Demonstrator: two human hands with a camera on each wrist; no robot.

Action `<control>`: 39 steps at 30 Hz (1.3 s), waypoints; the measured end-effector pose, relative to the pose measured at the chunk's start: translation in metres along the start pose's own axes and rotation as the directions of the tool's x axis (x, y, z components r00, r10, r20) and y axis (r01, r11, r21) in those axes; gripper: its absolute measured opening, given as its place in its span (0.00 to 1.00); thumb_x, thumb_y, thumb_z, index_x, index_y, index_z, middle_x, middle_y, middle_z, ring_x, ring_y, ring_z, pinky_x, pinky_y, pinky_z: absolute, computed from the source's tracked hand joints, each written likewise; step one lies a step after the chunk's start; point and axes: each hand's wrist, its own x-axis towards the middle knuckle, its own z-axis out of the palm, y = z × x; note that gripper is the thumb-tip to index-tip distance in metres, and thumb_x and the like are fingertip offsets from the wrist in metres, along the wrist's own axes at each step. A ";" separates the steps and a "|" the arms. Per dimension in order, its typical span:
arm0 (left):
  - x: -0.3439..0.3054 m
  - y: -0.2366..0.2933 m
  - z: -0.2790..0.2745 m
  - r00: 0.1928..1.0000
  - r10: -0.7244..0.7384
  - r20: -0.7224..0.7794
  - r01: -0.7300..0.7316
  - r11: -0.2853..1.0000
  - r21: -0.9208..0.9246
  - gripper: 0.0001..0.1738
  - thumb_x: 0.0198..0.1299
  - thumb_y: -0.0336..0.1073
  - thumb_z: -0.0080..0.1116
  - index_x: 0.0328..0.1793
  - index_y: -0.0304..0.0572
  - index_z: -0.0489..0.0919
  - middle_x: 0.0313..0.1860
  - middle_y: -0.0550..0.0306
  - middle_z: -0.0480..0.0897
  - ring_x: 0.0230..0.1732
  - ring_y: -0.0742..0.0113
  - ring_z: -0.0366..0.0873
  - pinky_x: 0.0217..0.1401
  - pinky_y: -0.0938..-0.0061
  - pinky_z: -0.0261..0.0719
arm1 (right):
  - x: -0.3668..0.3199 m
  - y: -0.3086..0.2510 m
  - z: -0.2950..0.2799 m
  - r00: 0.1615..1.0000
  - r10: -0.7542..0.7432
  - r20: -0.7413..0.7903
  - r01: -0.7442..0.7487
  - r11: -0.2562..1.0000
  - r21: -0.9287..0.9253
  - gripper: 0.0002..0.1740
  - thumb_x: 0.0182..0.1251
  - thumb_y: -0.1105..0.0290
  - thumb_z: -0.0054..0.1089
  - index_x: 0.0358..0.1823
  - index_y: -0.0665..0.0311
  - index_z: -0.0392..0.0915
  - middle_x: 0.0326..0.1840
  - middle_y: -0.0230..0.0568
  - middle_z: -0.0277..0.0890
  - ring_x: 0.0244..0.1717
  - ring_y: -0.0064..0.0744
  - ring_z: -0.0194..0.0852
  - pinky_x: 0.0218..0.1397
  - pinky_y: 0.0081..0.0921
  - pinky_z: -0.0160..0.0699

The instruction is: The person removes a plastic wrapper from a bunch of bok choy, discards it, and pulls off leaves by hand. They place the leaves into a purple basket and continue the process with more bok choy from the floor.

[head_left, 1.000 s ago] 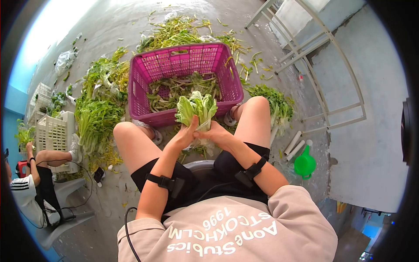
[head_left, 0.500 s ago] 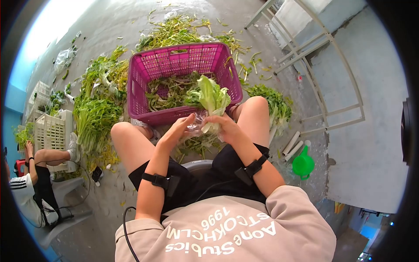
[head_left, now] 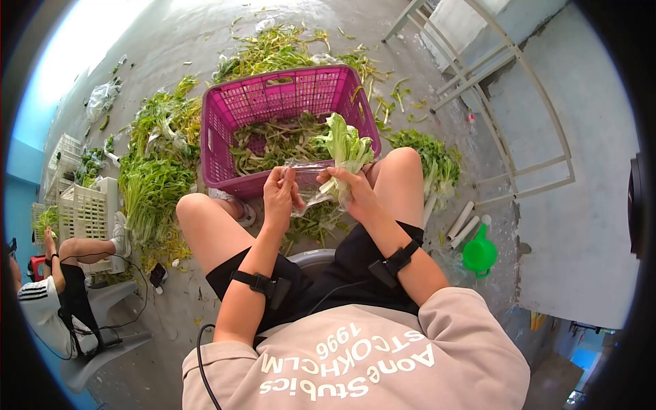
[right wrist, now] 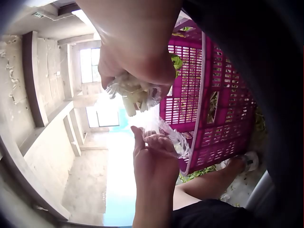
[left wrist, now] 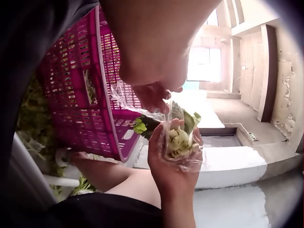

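Clear film (head_left: 309,169) has stretched out from leafy, pale-stemmed greens (head_left: 347,147).

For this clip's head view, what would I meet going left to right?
White-shirted seated person, heaped greens, left hand pinching clear plastic, right hand gripping a leafy vegetable, leafy bunches, green plastic item.

Head view, centre: the right hand (head_left: 357,195) hides part of the leafy bunch (head_left: 346,145); lower left, 1 seated person (head_left: 39,306) is cut off.
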 end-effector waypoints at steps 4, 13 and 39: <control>0.002 -0.003 -0.001 0.998 0.053 -0.040 -0.050 0.996 0.069 0.14 0.75 0.45 0.55 0.43 0.43 0.72 0.17 0.68 0.70 0.08 0.81 0.60 0.09 0.83 0.57 | 0.003 0.007 0.002 0.998 -0.039 -0.053 0.042 0.998 0.048 0.11 0.66 0.74 0.63 0.47 0.70 0.78 0.41 0.43 0.83 0.45 0.32 0.84 0.47 0.29 0.83; 0.006 -0.008 -0.007 0.984 0.144 -0.103 -0.112 0.956 0.271 0.13 0.74 0.42 0.56 0.40 0.41 0.75 0.20 0.66 0.75 0.14 0.84 0.61 0.16 0.83 0.56 | 0.010 0.027 -0.001 0.992 -0.112 -0.057 0.090 0.948 -0.304 0.12 0.62 0.78 0.67 0.46 0.70 0.79 0.42 0.40 0.83 0.40 0.30 0.84 0.45 0.28 0.83; -0.022 -0.012 0.037 0.869 0.493 -0.046 -0.269 0.549 0.791 0.09 0.68 0.34 0.62 0.46 0.35 0.84 0.26 0.53 0.82 0.21 0.76 0.71 0.27 0.77 0.70 | 0.030 0.075 0.008 0.860 -0.475 -0.187 0.334 0.802 -0.496 0.18 0.73 0.64 0.62 0.57 0.68 0.74 0.46 0.36 0.80 0.45 0.23 0.76 0.49 0.25 0.74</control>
